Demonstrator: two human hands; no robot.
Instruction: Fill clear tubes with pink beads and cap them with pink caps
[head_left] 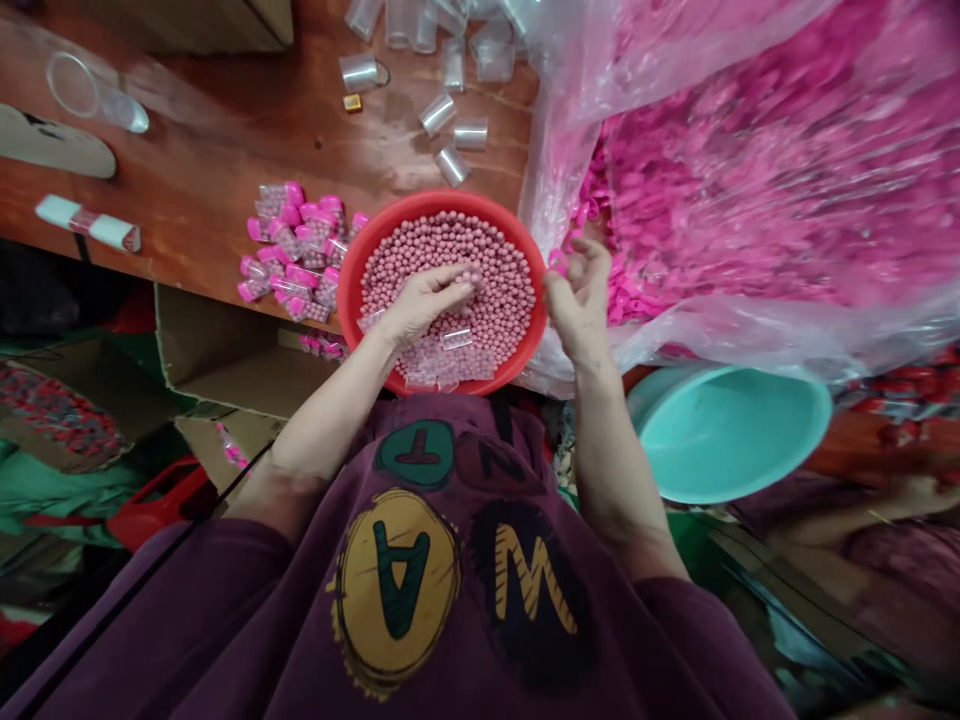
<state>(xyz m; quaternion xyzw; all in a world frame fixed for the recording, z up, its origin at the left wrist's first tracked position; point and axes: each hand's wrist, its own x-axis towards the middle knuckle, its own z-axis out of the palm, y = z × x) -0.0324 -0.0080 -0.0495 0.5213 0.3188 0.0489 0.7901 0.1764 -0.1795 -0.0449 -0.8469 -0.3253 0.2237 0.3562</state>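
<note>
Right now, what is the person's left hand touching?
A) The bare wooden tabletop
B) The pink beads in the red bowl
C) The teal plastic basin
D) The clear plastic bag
B: the left hand lies over the round pink beads heaped in the red plastic bowl.

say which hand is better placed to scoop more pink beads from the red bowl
Left, probably: the left hand is already down on the pink beads in the red bowl, while the right hand is raised outside the rim, beside the plastic bag, pinching what looks like a pink cap.
</note>
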